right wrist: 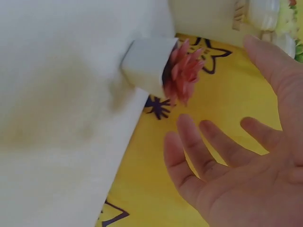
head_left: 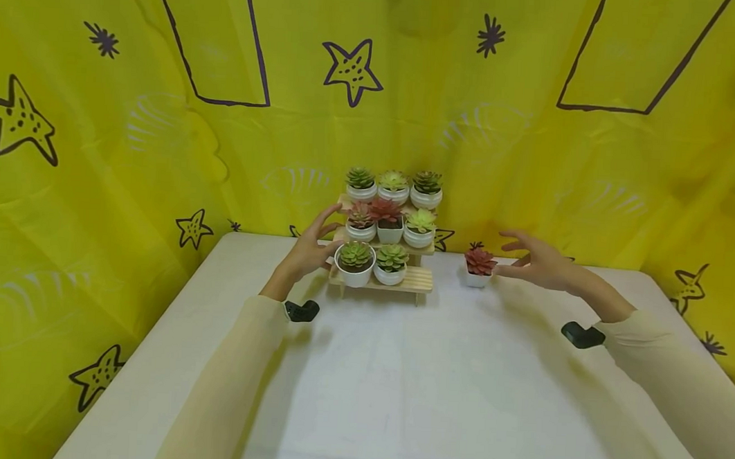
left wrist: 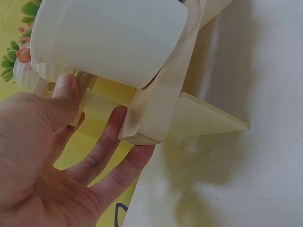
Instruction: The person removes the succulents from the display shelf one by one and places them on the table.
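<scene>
A small three-tier wooden stand (head_left: 417, 279) carries several potted succulents. My left hand (head_left: 306, 254) is at its left side, with fingertips against the wooden tier ends; in the left wrist view, the thumb overlaps the large white pot (left wrist: 109, 38) on the bottom tier. That pot's green succulent (head_left: 356, 254) stands beside a smaller green one (head_left: 392, 257). Right of the stand, a red succulent (head_left: 481, 260) in a square white pot (right wrist: 147, 64) sits on the table. My right hand (head_left: 543, 264) is spread just right of it, holding nothing, its fingers apart from the pot in the right wrist view.
Two red succulents and a light green succulent (head_left: 421, 220) share the middle tier. Three green ones, including a dark one (head_left: 427, 183), line the top. A yellow curtain (head_left: 297, 136) with starfish drawings hangs behind the white table (head_left: 397, 377).
</scene>
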`<state>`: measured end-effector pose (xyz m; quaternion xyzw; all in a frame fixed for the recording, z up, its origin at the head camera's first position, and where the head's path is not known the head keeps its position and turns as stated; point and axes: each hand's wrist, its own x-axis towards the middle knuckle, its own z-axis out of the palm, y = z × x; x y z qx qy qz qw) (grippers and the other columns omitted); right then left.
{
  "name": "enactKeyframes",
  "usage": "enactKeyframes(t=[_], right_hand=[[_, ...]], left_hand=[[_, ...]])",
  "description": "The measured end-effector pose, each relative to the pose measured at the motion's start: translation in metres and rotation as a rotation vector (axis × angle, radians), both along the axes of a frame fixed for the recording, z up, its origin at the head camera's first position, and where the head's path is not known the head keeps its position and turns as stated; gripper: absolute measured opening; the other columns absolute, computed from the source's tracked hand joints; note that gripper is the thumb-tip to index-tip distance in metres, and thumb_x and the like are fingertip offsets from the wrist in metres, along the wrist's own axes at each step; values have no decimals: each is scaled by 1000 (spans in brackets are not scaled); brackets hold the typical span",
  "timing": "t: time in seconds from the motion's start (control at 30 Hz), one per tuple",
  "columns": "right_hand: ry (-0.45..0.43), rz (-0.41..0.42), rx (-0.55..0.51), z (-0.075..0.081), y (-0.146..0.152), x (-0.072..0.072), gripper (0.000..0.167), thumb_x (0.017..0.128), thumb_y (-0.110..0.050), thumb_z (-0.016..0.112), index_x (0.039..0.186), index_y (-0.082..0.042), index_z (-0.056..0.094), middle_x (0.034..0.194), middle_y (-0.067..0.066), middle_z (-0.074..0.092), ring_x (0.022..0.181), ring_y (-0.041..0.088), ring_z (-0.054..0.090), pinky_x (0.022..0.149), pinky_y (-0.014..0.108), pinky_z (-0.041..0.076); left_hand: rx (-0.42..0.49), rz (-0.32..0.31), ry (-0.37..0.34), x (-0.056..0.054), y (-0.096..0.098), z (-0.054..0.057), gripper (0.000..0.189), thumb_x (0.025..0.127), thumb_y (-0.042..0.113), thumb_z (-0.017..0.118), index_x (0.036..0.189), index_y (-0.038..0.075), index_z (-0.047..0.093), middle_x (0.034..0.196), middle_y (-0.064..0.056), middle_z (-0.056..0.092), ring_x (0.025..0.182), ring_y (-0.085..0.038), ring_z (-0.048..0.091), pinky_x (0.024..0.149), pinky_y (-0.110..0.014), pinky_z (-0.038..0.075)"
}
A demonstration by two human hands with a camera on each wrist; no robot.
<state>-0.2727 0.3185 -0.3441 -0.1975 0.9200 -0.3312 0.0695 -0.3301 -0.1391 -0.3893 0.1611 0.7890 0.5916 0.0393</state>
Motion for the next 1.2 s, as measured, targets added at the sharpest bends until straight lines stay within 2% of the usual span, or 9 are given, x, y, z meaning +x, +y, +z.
enactKeyframes(t=[0.27,0.43,0.53,0.7,0.8,1.0,1.13,1.2], right_hand=[[114,-18,-63,8,-14,13,82,98,-27,73,161,-6,24,147,30,47,114,44,63,90,58,55],[147,-17,-88,6,-24,16,82,97,-24,75,161,-6,26,145,30,50,111,43,65,88,54,56],[159,-12,-103,5,-30,17,81,97,-22,75,160,-5,27,144,29,51,111,44,64,87,45,58],[199,3,-136,2,-41,19,79,95,-19,78,158,-4,32,149,26,47,113,46,63,81,23,54],[236,13,-159,-1,-48,19,77,93,-17,79,156,-5,37,146,25,50,110,42,64,79,18,52],[272,46,-226,-8,-64,17,74,91,-13,81,153,-7,42,129,22,62,99,33,65,80,22,54],[228,59,-244,-10,-79,18,74,93,-15,79,154,-7,40,133,21,61,99,29,65,80,27,53],[190,63,-250,-12,-86,18,74,94,-17,78,155,-7,38,137,21,60,102,29,66,82,34,54]], left_hand=[[0,9,-7,2,1,2,77,103,3,60,160,44,27,158,-15,43,117,-51,62,69,-56,60],[-3,10,-10,3,1,4,77,104,3,59,161,43,27,159,-15,42,117,-51,63,72,-58,59],[-6,7,-13,2,1,4,77,104,3,59,161,44,26,160,-16,40,116,-50,63,72,-58,59],[-7,4,-7,2,0,3,77,104,4,60,161,44,27,159,-15,41,114,-49,65,70,-57,60],[-5,0,-4,3,0,3,77,104,4,59,161,44,26,159,-15,41,114,-49,65,70,-57,60],[3,-13,2,3,0,5,76,104,5,59,162,42,26,159,-16,41,115,-51,64,71,-58,59],[5,-16,4,2,0,4,76,104,5,59,162,42,25,159,-16,40,117,-52,62,72,-61,58],[3,-14,1,1,0,4,76,104,5,59,161,43,26,159,-16,40,117,-52,62,72,-61,58]])
